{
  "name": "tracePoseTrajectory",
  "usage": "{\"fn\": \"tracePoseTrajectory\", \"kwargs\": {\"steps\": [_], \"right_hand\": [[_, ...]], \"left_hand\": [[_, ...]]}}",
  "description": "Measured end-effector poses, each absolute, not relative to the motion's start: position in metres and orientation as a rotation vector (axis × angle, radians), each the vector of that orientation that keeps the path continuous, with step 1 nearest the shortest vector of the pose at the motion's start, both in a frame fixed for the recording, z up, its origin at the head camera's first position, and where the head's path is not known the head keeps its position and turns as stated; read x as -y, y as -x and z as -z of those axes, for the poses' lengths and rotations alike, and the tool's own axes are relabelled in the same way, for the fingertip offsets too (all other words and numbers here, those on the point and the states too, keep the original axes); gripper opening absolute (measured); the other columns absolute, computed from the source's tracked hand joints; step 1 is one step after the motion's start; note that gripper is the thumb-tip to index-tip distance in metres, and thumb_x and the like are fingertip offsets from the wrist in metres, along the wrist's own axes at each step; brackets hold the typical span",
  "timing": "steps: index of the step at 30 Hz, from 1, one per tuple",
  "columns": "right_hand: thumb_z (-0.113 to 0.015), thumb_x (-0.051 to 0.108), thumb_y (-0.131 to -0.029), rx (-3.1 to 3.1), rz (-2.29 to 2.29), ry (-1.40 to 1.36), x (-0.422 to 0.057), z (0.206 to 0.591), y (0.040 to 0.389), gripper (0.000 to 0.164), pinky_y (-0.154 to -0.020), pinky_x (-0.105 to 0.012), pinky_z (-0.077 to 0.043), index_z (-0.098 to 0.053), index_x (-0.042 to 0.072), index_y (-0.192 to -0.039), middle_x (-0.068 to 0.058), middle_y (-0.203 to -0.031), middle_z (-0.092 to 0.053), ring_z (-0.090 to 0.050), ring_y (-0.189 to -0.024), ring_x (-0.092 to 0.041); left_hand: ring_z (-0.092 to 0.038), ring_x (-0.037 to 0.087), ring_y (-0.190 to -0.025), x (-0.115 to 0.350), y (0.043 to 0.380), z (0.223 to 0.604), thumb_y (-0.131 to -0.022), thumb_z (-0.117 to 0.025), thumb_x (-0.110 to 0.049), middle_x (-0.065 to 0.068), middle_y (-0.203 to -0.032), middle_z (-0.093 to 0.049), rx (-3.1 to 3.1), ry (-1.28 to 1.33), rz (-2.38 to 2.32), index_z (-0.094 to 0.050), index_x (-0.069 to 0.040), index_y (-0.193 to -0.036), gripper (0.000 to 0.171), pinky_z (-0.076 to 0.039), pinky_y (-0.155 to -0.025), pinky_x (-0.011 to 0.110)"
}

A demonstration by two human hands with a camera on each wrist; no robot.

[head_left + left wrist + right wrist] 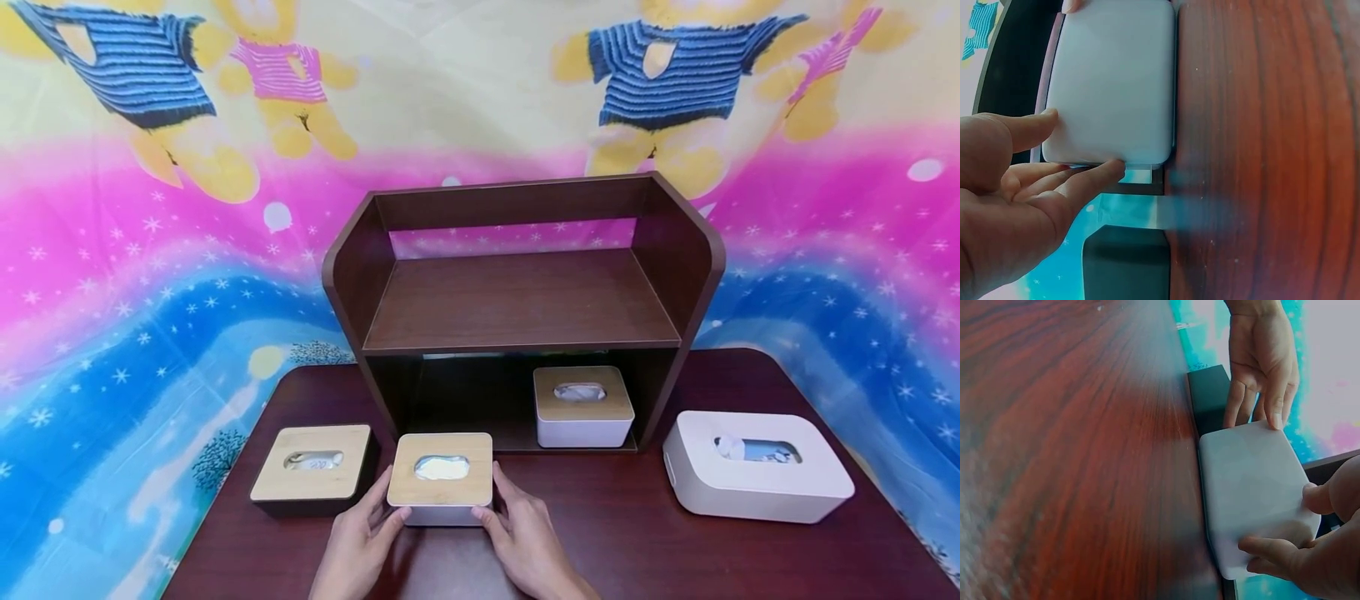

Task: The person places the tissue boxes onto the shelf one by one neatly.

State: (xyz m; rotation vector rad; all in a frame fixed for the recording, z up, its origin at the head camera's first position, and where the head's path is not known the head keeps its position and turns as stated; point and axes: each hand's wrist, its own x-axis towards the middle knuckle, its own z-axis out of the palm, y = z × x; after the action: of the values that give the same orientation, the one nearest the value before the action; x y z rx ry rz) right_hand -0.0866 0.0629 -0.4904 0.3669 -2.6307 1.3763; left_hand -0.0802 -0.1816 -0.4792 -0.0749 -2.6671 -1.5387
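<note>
While the patterned cloth [225, 333] fills the background, let the dark red desk [637, 533] be your guide for keeping everything level. On it stands the brown shelf [517, 300], straight ahead of you; mind the front edge of its lower level and its left side panel. Well off to the right sits the long white tissue box [750, 496], so your right side has plenty of room. The dark-sided tissue box [277, 467] lies close by your left knuckles, and that side deserves more care. At the right end of the shelf's lower level is the stored box [585, 431], wooden-topped and upright.

The light tissue box [441, 512] is upright, just in front of the lower level's left part; whether its base touches the desk, you cannot tell. Your left hand [360, 533] and right hand [528, 537] grasp it from opposite ends, thumbs at the front corners, fingers along the sides. Press evenly and keep both wrists at one height, or it may tip. Squeeze only firmly enough to steady it, and keep your thumbs off the tissue slot [441, 468].
</note>
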Motion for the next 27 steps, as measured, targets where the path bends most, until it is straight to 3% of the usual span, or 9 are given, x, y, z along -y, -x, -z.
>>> {"fn": "tracePoseTrajectory", "kwargs": {"steps": [11,27], "right_hand": [[-0.075,0.026,-0.102,2.641,-1.347,-0.349,-0.062,0.490,0.087,0.065,-0.110,-0.054,-0.055,-0.053,-0.008,-0.153,-0.024,-0.150,-0.062,-0.064,-0.136,-0.033],[-0.075,0.020,-0.101,2.628,-1.351,-0.310,-0.067,0.488,0.089,0.063,-0.111,-0.055,-0.053,-0.053,-0.009,-0.152,-0.026,-0.151,-0.060,-0.062,-0.137,-0.037]], "left_hand": [[-0.069,0.037,-0.124,0.178,0.080,0.481,-0.098,-0.079,-0.011,0.027,-0.150,-0.059,2.647,-0.006,1.444,-0.057,0.005,-0.151,0.060,-0.062,-0.097,0.039],[-0.071,0.039,-0.122,0.165,0.081,0.483,-0.098,-0.078,-0.009,0.026,-0.146,-0.062,2.549,-0.015,1.500,-0.057,0.006,-0.150,0.059,-0.062,-0.096,0.039]]}}
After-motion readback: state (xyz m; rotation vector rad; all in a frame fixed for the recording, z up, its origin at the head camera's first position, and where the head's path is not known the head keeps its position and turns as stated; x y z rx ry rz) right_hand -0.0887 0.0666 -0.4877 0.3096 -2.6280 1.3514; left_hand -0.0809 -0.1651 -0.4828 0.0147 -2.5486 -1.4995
